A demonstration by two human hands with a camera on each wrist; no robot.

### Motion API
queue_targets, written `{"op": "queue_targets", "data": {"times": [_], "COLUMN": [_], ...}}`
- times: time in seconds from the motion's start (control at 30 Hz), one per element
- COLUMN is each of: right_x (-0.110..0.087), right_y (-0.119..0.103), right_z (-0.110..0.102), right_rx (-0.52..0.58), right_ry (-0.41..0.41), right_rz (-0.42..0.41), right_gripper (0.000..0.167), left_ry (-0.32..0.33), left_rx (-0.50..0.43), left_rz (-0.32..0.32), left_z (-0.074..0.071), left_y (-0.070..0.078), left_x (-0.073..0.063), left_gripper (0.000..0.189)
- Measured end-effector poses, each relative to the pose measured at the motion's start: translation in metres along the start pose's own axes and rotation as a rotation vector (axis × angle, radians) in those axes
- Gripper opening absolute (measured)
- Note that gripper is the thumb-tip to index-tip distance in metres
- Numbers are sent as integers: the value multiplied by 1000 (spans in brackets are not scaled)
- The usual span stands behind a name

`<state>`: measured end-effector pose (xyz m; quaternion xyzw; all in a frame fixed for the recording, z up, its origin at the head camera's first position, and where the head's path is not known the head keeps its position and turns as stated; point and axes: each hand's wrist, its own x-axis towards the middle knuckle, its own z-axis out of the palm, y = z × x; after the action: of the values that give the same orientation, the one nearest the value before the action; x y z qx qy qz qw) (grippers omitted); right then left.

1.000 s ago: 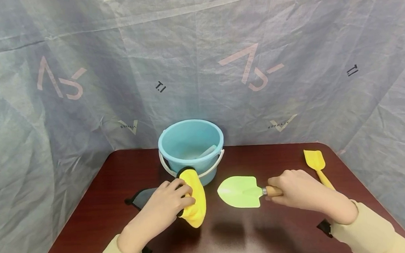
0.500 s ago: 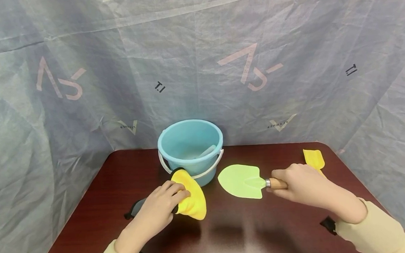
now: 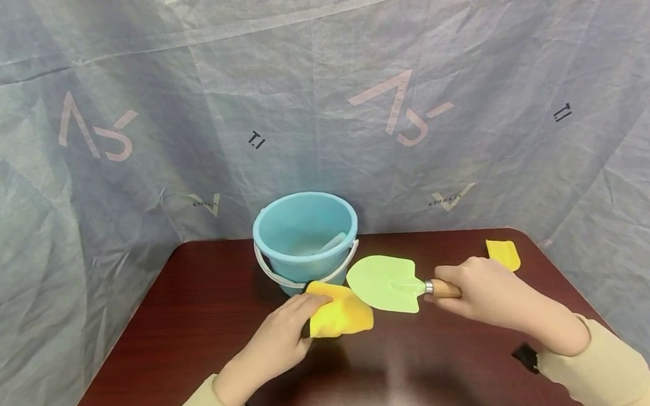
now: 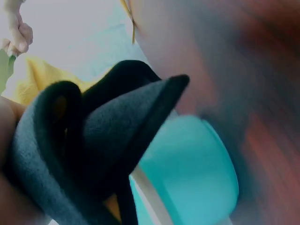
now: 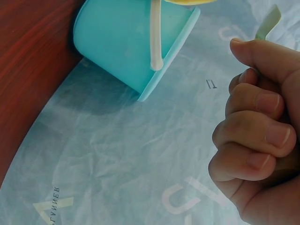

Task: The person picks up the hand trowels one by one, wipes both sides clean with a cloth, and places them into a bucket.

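- Jutting from the left hand, a yellow cloth, dark grey on its other face, was held above the table, in front of the bucket; fingers and thumb were clamped on its black-trimmed edge.
- By the right hand, the wooden handle of a trowel was gripped, fingers curled round it; the pale green blade was pointed left, toward the cloth. Whether blade and cloth touched could not be told.
- The light blue bucket was stood upright near the table's far edge, left of centre, its white handle lowered; a pale object was contained inside.
- Near the far right corner, a yellow scoop was partly hidden by the right hand.
- Beyond the far edge, a grey printed sheet was hung.
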<state>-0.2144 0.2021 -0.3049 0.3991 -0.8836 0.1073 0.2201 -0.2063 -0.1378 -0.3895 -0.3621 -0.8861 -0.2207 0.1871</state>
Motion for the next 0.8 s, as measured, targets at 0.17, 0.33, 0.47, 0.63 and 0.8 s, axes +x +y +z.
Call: {"op": "queue_targets", "data": {"times": [0.17,0.33,0.47,0.63,0.8], "right_x": [3,6,7,7,8], "right_y": [-1,-4,-5,-5,-6], "right_z": [-1,-1,1,3,5], "right_rx": [-10,-26,-30,-19,5], "right_ry": [12,-15,-40,-56,-63], "right_rz": [-5,30,51,65,65], "right_gripper": [45,45,45,47,48], "left_ry": [9,41,77,64,-17], "left_rx": [-233,-463,-612,-898,-1187], "left_rz": [-101,-224,-345,-478,-618], "left_z": [10,22,31,41,47], "left_y": [4,3,3,4,8], "left_x": [9,17,22,29,34], "left_gripper": [50,41,33,38,37]}}
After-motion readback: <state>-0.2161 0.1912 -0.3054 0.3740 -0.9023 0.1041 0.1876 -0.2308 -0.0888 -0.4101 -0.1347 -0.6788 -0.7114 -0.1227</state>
